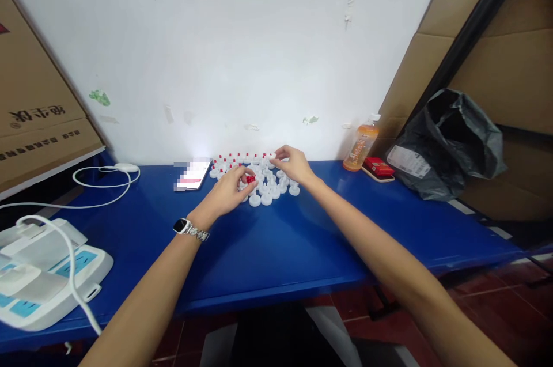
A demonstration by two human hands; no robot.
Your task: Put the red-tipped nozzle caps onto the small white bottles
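Your left hand (233,187) cradles red tips (251,179) in curled fingers, low over the white caps (266,199) by the middle of the bench's (276,257) back edge. Your right hand (295,165) seems to pinch one cap: go lightly, keep it upright, since close neighbours could topple. The phone (196,175) crowds the left; the bottle (362,145) and bag (449,148), toward the right edge, look clear of your reach.
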